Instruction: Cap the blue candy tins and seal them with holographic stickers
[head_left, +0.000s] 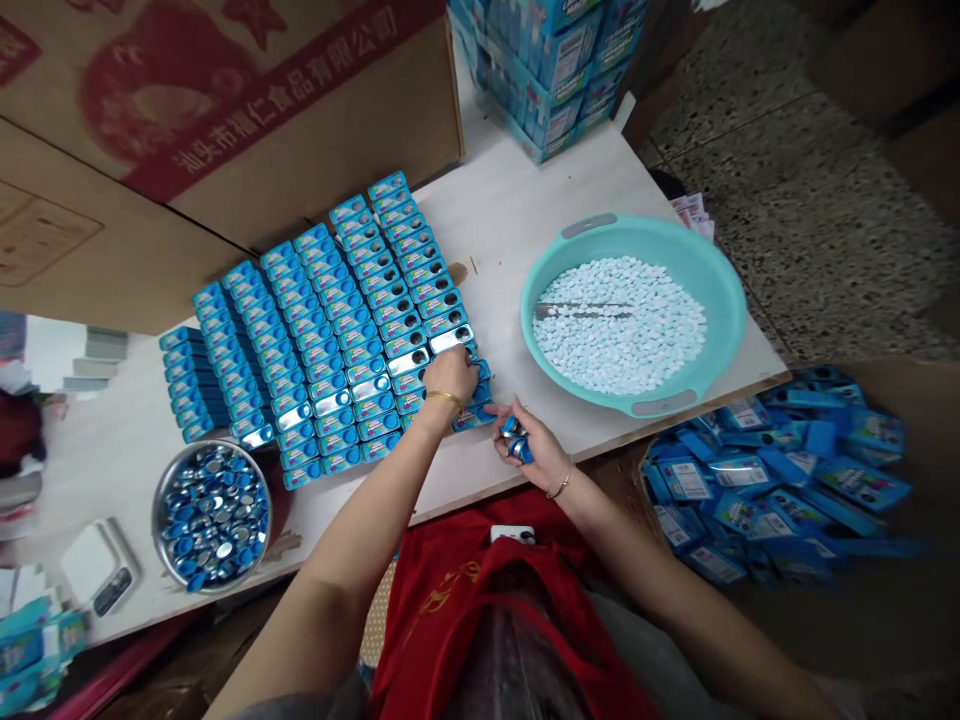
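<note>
The right hand (529, 445) holds a small blue tin (516, 440), its fingers closed around it, just above the near edge of the white tabletop (510, 210). Just beyond, the left hand (452, 378) rests with fingers curled on the rows of blue tins (322, 320). Farther right sits a teal basin (720, 290) of white tablets (622, 325).

Both forearms bare, no sleeves visible. Left hand (452, 378): thin gold bangle at wrist. Right hand (534, 452): slim bracelet at wrist. Red garment with gold print over lap.
</note>
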